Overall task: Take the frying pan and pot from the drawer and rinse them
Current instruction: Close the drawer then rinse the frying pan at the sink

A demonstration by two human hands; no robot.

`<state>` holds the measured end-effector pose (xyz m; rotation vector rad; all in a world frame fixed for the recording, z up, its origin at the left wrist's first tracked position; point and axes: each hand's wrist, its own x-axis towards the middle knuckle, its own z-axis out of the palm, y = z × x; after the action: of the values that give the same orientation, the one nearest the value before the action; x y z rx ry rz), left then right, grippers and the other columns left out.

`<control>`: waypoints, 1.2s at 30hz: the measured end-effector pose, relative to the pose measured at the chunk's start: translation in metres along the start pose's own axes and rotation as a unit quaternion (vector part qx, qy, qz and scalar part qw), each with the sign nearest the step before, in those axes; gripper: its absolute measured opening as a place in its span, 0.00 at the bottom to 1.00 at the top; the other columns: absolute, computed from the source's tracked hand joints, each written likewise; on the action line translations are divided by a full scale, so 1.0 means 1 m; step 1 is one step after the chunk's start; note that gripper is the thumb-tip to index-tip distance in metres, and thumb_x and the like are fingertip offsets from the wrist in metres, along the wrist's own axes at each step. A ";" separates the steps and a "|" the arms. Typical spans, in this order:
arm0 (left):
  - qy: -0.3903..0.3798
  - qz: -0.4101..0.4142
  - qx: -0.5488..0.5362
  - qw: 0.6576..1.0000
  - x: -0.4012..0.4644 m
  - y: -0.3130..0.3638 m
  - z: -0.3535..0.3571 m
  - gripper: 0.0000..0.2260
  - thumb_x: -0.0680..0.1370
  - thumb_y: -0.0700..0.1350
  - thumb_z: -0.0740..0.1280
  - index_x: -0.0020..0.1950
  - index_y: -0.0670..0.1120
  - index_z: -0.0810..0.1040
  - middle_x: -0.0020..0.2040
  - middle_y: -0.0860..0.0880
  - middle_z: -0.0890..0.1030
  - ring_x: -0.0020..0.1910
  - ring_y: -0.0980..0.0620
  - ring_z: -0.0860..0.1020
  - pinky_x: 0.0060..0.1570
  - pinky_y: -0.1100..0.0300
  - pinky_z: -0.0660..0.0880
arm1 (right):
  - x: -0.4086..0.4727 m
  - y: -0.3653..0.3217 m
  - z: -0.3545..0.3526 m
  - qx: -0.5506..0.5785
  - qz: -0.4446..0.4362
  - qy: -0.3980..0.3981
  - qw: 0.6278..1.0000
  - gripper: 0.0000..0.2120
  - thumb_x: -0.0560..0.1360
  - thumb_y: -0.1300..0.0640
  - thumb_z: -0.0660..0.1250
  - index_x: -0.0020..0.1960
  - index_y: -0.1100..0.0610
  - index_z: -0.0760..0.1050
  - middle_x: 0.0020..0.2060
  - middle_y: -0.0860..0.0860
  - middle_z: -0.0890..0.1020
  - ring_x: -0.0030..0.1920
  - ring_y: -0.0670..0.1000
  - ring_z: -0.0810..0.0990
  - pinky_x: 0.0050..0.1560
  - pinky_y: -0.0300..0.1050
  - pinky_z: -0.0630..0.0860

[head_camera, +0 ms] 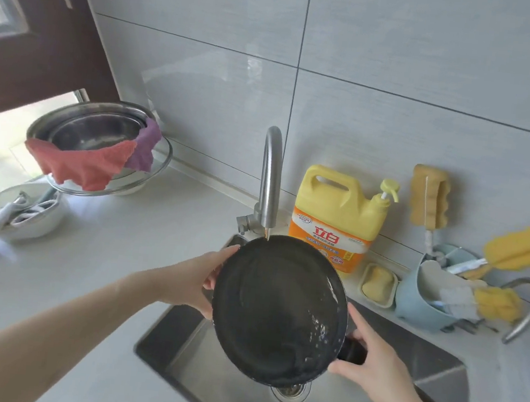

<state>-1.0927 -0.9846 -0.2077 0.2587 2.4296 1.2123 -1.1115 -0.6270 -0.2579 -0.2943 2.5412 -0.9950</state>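
Head view, sink area: one round black non-stick frying pan (278,310), held tilted over the stainless steel sink basin (207,368), its upper rim just under the spout of the curved steel tap (271,175); wet streaks and droplets show along the pan's right inner wall. Left hand (198,280): fingers curled round the pan's left rim, thumb on the near edge. Right hand (371,359): wrapped round the pan's black handle (352,351) at the lower right. Round steel drain (289,391): in the basin floor, just below the pan's low edge. White bench (105,249) around the sink carries, behind the pan, a yellow detergent jug with orange label and pump top (340,215); beside it to the right, a pale soap dish with yellow soap (378,283); further right, a light blue caddy (423,302) holding yellow sponge brushes. Far left on the bench: stacked steel bowls (94,127) draped with a red cloth (78,161) and a purple cloth (145,145); a white bowl of utensils (23,214) near them. Grey tiled wall (402,68) behind. The pot cannot be seen.
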 end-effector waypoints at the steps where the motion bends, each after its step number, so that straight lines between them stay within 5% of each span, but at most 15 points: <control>1: 0.012 0.015 -0.003 1.000 0.003 -0.004 0.009 0.50 0.65 0.41 0.81 0.72 0.71 0.53 0.60 0.53 0.76 0.54 0.53 0.78 0.57 0.58 0.77 | -0.002 0.001 -0.006 -0.012 -0.005 0.012 1.000 0.51 0.58 0.41 0.78 0.63 0.17 0.45 0.49 0.27 0.76 0.54 0.31 0.73 0.51 0.42 0.71; 5: 0.088 0.026 0.039 0.995 0.016 -0.020 0.044 0.55 0.65 0.51 0.80 0.69 0.78 0.40 0.65 0.52 0.68 0.60 0.52 0.75 0.62 0.57 0.74 | -0.015 0.004 -0.027 -0.072 -0.014 0.070 0.995 0.52 0.60 0.40 0.78 0.65 0.18 0.42 0.52 0.22 0.71 0.54 0.32 0.73 0.47 0.36 0.70; 9: 0.183 0.072 0.126 0.972 0.017 -0.035 0.074 0.54 0.69 0.56 0.77 0.76 0.67 0.35 0.67 0.50 0.68 0.59 0.51 0.75 0.60 0.55 0.75 | -0.029 0.009 -0.039 -0.167 -0.074 0.144 0.973 0.52 0.61 0.38 0.78 0.71 0.25 0.45 0.57 0.27 0.69 0.48 0.38 0.75 0.38 0.34 0.70; 11: 0.255 0.118 0.175 0.944 0.014 -0.035 0.083 0.51 0.71 0.59 0.73 0.80 0.57 0.39 0.66 0.46 0.70 0.58 0.50 0.76 0.57 0.54 0.77 | -0.034 0.011 -0.043 -0.235 -0.124 0.217 0.939 0.51 0.57 0.41 0.81 0.74 0.41 0.59 0.50 0.38 0.77 0.41 0.45 0.79 0.31 0.31 0.67; 14: 0.363 0.204 0.243 0.876 0.008 -0.026 0.086 0.44 0.76 0.60 0.67 0.80 0.44 0.46 0.66 0.42 0.68 0.60 0.46 0.74 0.56 0.56 0.75 | -0.040 0.018 -0.045 -0.279 -0.228 0.338 0.870 0.38 0.66 0.38 0.71 0.69 0.56 0.66 0.46 0.47 0.74 0.40 0.50 0.74 0.30 0.45 0.74; 16: 0.415 0.259 0.294 0.821 0.004 -0.015 0.083 0.42 0.76 0.55 0.67 0.80 0.43 0.45 0.63 0.40 0.69 0.58 0.44 0.74 0.55 0.54 0.73 | -0.044 0.019 -0.049 -0.292 -0.256 0.392 0.834 0.33 0.69 0.39 0.65 0.65 0.59 0.68 0.46 0.50 0.75 0.39 0.54 0.75 0.31 0.49 0.76; 19: 0.466 0.310 0.354 0.749 -0.003 -0.002 0.075 0.40 0.76 0.51 0.69 0.79 0.40 0.50 0.59 0.38 0.71 0.55 0.42 0.74 0.55 0.52 0.73 | -0.050 0.011 -0.060 -0.311 -0.289 0.457 0.782 0.28 0.69 0.42 0.68 0.59 0.61 0.70 0.46 0.54 0.75 0.40 0.54 0.72 0.31 0.50 0.77; 26: 0.513 0.341 0.368 0.696 -0.014 0.027 0.052 0.37 0.74 0.46 0.73 0.74 0.39 0.55 0.56 0.35 0.72 0.53 0.40 0.74 0.54 0.56 0.72 | -0.064 -0.018 -0.092 -0.332 -0.318 0.532 0.711 0.25 0.68 0.45 0.74 0.53 0.63 0.72 0.40 0.60 0.80 0.39 0.54 0.71 0.39 0.48 0.68; 30: 0.498 0.349 0.364 0.705 -0.011 0.032 0.050 0.47 0.71 0.43 0.75 0.79 0.41 0.47 0.57 0.35 0.71 0.53 0.39 0.74 0.60 0.59 0.69 | -0.066 -0.022 -0.096 -0.324 -0.315 0.517 0.727 0.25 0.68 0.44 0.74 0.52 0.63 0.72 0.37 0.62 0.81 0.39 0.55 0.70 0.39 0.47 0.68; 36: 0.433 0.287 0.330 0.788 0.008 0.014 0.078 0.40 0.74 0.48 0.72 0.77 0.40 0.50 0.63 0.37 0.70 0.59 0.41 0.73 0.63 0.58 0.69 | -0.058 0.008 -0.077 -0.312 -0.273 0.419 0.808 0.32 0.69 0.43 0.68 0.64 0.63 0.67 0.46 0.55 0.74 0.41 0.55 0.72 0.34 0.50 0.73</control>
<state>-1.0656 -0.9173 -0.2400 0.8532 3.7525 0.6499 -1.0936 -0.5558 -0.1951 -1.0118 3.7004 -0.4178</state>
